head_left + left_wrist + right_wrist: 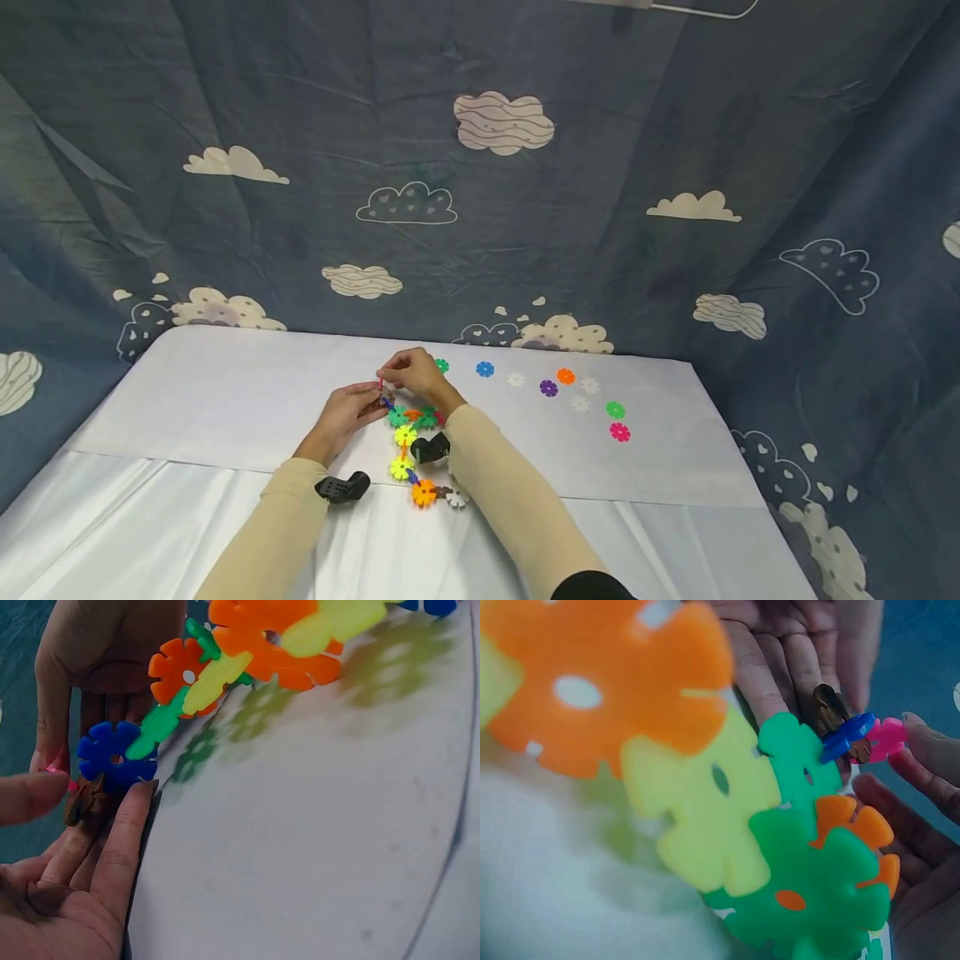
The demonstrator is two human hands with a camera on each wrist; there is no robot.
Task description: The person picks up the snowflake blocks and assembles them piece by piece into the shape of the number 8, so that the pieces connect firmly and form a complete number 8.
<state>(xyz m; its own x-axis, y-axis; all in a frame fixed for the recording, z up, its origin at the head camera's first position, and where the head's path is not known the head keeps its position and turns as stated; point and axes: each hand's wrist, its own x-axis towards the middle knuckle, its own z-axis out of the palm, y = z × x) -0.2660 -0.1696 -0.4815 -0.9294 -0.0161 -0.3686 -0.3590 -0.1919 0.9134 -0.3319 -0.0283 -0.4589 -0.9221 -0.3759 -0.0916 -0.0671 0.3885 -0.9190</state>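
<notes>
A chain of interlocking notched plastic discs runs across the cloth, with green, orange and yellow discs (405, 435) joined edge to edge. At its far end a blue disc (112, 756) meets a brown disc (81, 801). My left hand (347, 417) holds the brown disc, its fingers beneath and its thumb near the edge. My right hand (420, 375) pinches a pink disc (889, 739) between thumb and fingertips, up against the brown one. In the right wrist view, an orange disc (675, 675) and a yellow disc (712, 795) loom close.
Loose discs lie on the white cloth (247, 400) to the right, among them a blue one (485, 369), a purple one (548, 388) and a pink one (619, 432). The chain's near end, with an orange disc (423, 493), lies below the right forearm. A dark cloud-patterned curtain (315, 108) hangs behind.
</notes>
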